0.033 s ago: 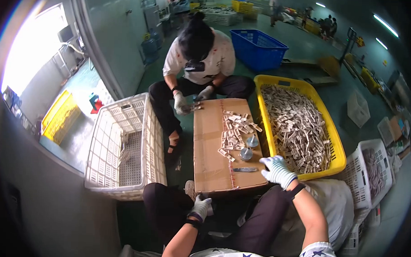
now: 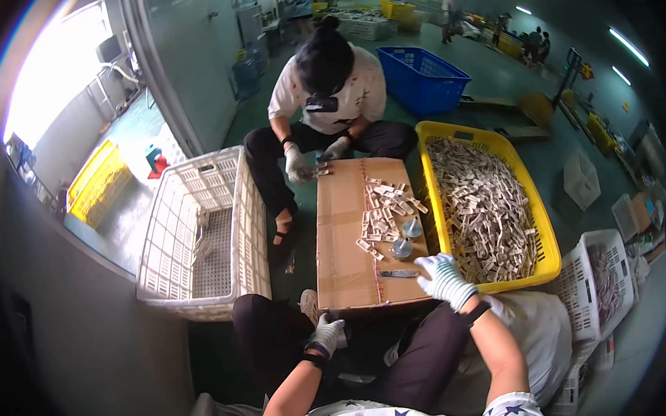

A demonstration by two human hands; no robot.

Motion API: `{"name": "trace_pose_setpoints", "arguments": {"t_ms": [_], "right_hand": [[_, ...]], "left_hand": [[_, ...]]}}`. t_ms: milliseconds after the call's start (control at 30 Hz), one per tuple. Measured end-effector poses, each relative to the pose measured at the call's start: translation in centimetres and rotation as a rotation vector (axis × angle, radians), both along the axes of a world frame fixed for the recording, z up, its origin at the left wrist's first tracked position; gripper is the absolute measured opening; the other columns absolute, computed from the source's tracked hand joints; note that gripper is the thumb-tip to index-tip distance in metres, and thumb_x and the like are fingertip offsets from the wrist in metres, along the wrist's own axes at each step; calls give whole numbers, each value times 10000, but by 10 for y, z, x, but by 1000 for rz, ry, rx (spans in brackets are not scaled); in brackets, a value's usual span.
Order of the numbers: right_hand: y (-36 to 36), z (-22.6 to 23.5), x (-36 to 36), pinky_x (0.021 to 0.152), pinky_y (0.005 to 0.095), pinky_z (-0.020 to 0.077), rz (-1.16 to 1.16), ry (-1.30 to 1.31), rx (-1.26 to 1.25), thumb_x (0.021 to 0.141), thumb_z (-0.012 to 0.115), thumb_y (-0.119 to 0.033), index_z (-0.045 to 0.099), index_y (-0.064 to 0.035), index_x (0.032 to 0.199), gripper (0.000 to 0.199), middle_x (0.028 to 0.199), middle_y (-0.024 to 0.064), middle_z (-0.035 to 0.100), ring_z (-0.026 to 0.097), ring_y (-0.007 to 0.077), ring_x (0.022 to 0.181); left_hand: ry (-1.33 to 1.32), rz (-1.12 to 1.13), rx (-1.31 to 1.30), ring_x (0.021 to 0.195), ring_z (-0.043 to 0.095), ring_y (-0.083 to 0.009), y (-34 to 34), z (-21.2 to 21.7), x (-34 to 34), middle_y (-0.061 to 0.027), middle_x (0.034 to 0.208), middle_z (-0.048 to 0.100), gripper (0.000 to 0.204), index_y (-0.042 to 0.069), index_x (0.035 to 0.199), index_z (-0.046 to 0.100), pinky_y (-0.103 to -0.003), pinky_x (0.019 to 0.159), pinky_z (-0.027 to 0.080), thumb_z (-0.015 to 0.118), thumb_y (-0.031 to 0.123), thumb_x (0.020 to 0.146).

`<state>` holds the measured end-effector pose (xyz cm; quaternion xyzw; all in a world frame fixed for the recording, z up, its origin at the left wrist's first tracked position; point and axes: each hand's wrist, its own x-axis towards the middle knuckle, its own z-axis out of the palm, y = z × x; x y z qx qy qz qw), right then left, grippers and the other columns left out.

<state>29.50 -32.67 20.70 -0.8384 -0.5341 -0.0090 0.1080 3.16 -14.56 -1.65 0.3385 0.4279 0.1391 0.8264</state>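
Note:
My right hand, in a striped white glove, reaches over the near right corner of the cardboard box, fingers apart and nothing in them. Just left of its fingertips lies a small knife-like tool with a metallic look. Beyond it stand two grey cone-topped pieces and a loose pile of small pale clip-like parts. My left hand, gloved too, is closed low at the box's near edge, between my knees. What it holds, if anything, is hidden.
Right of the box, a yellow crate is heaped with similar pale parts. A white crate stands at left. Across the box sits a co-worker, gloved hands on small parts. Behind are a blue crate and other people.
My right hand has shifted slightly left, its fingertips nearer the knife-like tool. The whole view has moved a little. My left hand stays at the box's near edge.

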Motion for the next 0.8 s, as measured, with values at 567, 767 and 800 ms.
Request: {"name": "trace_pose_setpoints", "arguments": {"t_ms": [567,767,800], "right_hand": [[68,-159,-207,1006,401,418,-240,908,-230,823,627,-267,499,48,1269,560,1246,251,563,531,380,1176],[80,-174,-212,953,359,438,-146,1455,-178,833,676,-276,533,35,1226,521,1156,178,631,584,298,1067],[77,-201,-210,897,361,463,-129,1616,-46,851,666,-294,591,27,1151,446,1080,158,665,607,279,977]], "left_hand": [[110,-279,-41,835,605,-173,28,48,-39,-62,971,649,272,43,1094,615,-298,745,498,679,119,841],[95,-233,-89,799,599,-168,36,20,-38,-43,910,638,251,47,1091,618,-300,703,499,665,120,855],[84,-244,-103,760,595,-164,35,24,-32,-38,874,631,240,46,1089,621,-303,670,502,655,111,861]]}}
